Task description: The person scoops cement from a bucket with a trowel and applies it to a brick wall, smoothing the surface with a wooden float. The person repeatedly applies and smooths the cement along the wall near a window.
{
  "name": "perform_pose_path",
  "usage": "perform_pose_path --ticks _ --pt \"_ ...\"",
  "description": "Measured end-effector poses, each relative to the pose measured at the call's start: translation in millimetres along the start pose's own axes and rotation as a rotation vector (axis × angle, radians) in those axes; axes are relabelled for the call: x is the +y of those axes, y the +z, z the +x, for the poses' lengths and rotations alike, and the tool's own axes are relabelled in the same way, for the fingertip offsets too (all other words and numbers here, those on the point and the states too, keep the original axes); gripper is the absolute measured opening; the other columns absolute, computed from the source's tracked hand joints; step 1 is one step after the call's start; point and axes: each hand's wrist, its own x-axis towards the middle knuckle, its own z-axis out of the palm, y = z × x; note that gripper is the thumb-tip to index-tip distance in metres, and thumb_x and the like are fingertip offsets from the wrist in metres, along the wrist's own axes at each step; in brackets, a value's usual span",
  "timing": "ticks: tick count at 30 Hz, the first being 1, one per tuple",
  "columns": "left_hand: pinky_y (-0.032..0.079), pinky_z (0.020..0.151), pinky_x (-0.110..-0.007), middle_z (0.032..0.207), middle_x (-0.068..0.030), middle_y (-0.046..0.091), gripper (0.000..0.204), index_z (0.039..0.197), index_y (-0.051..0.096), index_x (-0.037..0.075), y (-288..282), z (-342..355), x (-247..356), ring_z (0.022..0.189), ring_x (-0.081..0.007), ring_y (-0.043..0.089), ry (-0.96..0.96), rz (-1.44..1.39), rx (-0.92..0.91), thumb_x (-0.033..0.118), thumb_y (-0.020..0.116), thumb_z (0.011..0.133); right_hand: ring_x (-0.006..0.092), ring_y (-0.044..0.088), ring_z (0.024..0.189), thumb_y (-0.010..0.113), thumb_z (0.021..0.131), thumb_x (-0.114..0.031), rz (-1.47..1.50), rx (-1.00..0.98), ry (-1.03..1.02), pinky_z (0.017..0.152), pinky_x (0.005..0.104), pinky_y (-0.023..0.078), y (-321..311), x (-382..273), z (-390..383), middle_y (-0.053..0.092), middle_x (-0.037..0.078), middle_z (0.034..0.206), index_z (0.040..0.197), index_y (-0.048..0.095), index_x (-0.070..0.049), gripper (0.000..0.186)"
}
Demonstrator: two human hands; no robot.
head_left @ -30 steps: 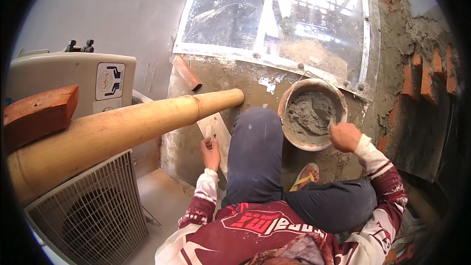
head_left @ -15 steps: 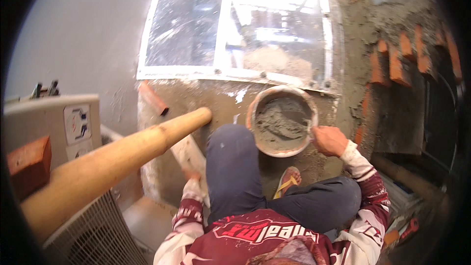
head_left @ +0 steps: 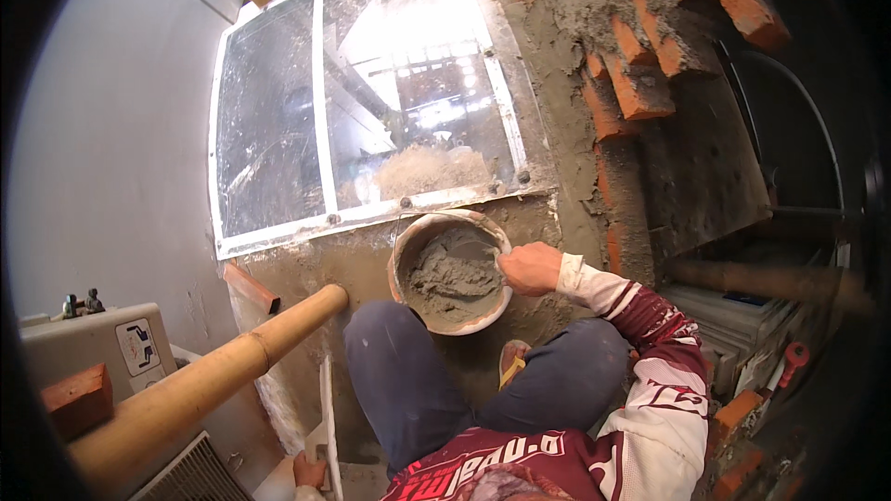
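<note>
My right hand (head_left: 529, 268) is closed at the right rim of a round bucket (head_left: 401, 271), gripping what looks like a trowel. Its dark blade (head_left: 479, 253) lies partly in the wet grey mortar (head_left: 449, 280) that fills much of the bucket. At the lower left, my left hand (head_left: 310, 471) is closed on a long, narrow plastering float (head_left: 329, 413), seen nearly edge-on. The float stands beside my left knee, away from the bucket. My fingers hide most of its grip.
A thick bamboo pole (head_left: 218, 366) slants in from the left, over an air-conditioner unit (head_left: 93, 339). Beyond the bucket is a white-framed window (head_left: 408, 121). Brick ends (head_left: 640, 93) jut from the wall at right. A loose brick (head_left: 252, 288) lies below the window's left corner.
The view has swung right and tilted. My left hand and the float have moved lower and away from my knee, the float turning edge-on. The right hand stays at the bucket rim.
</note>
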Motion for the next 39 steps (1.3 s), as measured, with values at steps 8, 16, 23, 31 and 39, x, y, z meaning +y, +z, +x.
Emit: perform_pose_path --ticks 8,16,23,31,39 --pt "0.053 0.078 -0.035 0.100 -0.0100 0.070 0.031 0.111 0.066 -0.004 -32 -69 91 0.087 -0.0189 0.065 0.226 -0.134 -0.072 0.011 0.065 0.085 0.0386 0.071 0.078 0.059 0.079 -0.014 -0.029 0.042 -0.091 0.065 0.0465 0.057 -3 8 4 0.071 0.023 0.084 0.082 0.070 0.002 0.019" --pt "0.051 0.085 -0.030 0.105 -0.0066 0.070 0.036 0.119 0.063 -0.004 -43 -100 229 0.094 -0.0142 0.064 0.671 -0.215 -0.047 0.008 0.064 0.084 0.0337 0.072 0.071 0.065 0.077 -0.016 -0.128 0.163 -0.297 0.062 0.0451 0.057 19 -6 25 0.071 0.018 0.077 0.082 0.070 0.001 0.018" --pt "0.050 0.071 -0.027 0.096 -0.0046 0.066 0.018 0.106 0.063 -0.001 -55 -129 357 0.083 -0.0134 0.060 0.800 -0.490 -0.046 0.008 0.062 0.091 0.0376 0.068 0.084 0.068 0.087 -0.039 0.111 0.904 -0.311 0.083 0.0512 0.052 -9 -8 96 0.069 0.023 0.090 0.096 0.065 0.003 0.043" --pt "0.052 0.073 -0.028 0.105 -0.0108 0.064 0.022 0.113 0.058 -0.002 -79 -151 424 0.092 -0.0180 0.062 0.947 -0.679 -0.196 0.011 0.056 0.095 0.0401 0.066 0.089 0.057 0.095 -0.037 0.385 0.427 -0.227 0.078 0.0483 0.052 -23 -37 138 0.068 0.023 0.090 0.095 0.067 0.000 0.038" --pt "0.055 0.080 -0.032 0.119 -0.0143 0.061 0.036 0.124 0.053 -0.001 -93 -134 396 0.101 -0.0234 0.064 1.080 -0.778 -0.255 0.023 0.056 0.098 0.0404 0.066 0.066 0.059 0.085 -0.038 0.466 0.410 -0.314 0.063 0.0514 0.052 -17 -92 74 0.064 0.021 0.067 0.071 0.070 -0.004 0.038"
